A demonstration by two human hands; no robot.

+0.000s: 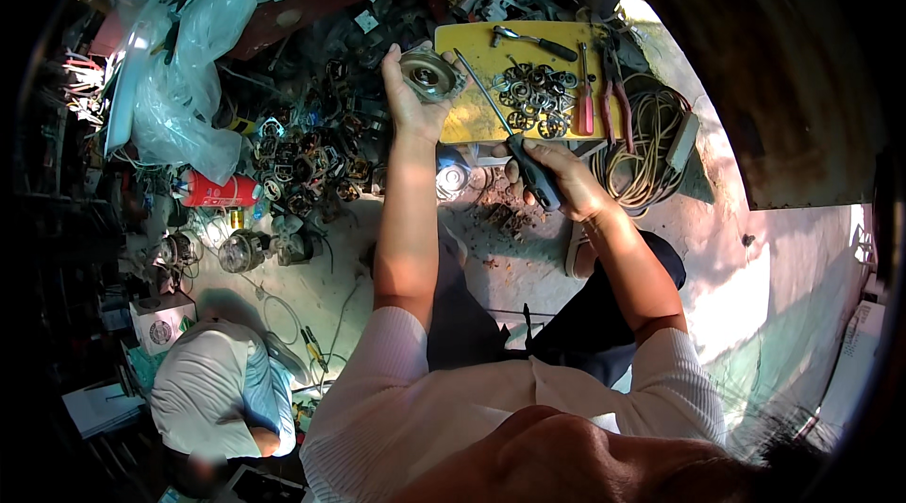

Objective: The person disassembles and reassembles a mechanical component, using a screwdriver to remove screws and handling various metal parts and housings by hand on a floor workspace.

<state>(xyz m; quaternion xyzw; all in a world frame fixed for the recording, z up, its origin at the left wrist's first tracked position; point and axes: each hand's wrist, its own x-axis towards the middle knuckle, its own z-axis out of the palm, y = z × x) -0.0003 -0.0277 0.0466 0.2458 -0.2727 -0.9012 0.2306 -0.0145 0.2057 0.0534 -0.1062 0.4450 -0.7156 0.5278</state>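
Left hand (416, 114): palm up, grip half-curled around round metal part (427, 75), held over left edge of yellow surface (462, 128). Right hand (568, 175): grip closed around dark-handled screwdriver (539, 180), shaft slanting up-left, tip near metal part; cannot tell if touching. On surface: heap of small rings (536, 92), ratchet (545, 44), red-handled screwdriver (586, 111). Coiled cable (644, 156) lies right.
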